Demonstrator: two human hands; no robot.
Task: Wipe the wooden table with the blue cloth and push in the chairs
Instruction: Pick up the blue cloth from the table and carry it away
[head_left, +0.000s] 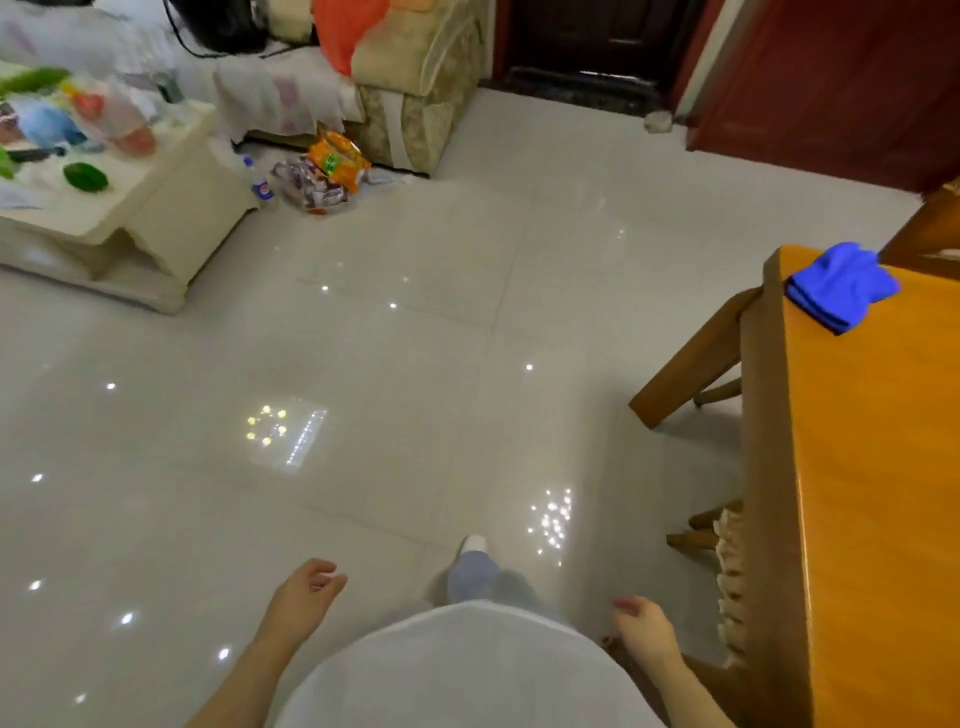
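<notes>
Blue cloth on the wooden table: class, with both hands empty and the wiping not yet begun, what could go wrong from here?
1. The blue cloth lies bunched near the wooden table corner, so a careless grab might knock it to the floor.
2. A chair tucked under the table's near edge could be bumped by the right hand or a leg.

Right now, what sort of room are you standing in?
Probably a home living and dining room: a wooden table with a blue cloth on it, an upholstered sofa, and a cluttered coffee table.
</notes>
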